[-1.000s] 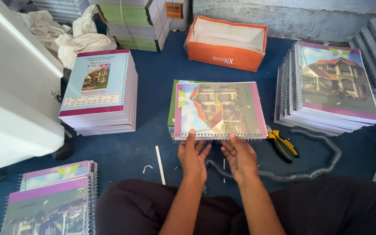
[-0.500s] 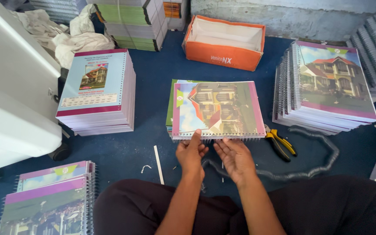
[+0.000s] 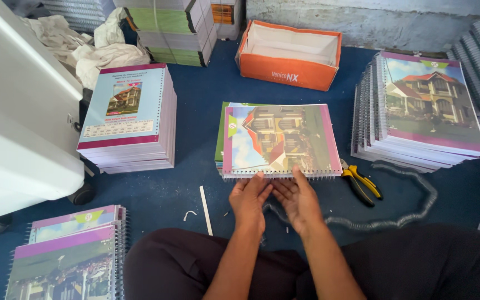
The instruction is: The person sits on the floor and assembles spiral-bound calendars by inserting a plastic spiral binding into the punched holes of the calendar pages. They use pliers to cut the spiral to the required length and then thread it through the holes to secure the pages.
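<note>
resting both hands at the near, coil-bound edge of the notebook (image 3: 280, 139) on the blue floor. left hand (image 3: 249, 199) and right hand (image 3: 298, 198) lie open-fingered, gripping nothing. since a second ago they have drawn closer together; the notebook is unmoved.

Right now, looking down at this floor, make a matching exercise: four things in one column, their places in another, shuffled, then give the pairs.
Things:
1. orange box
2. yellow-handled pliers
3. wire spiral coil
4. white cloth

Places:
A. just right of the middle notebook
B. far left corner, beyond the blue-covered stack
C. far side, by the wall
D. curling on the blue floor near the right hand

Pairs: 1-C, 2-A, 3-D, 4-B
</note>
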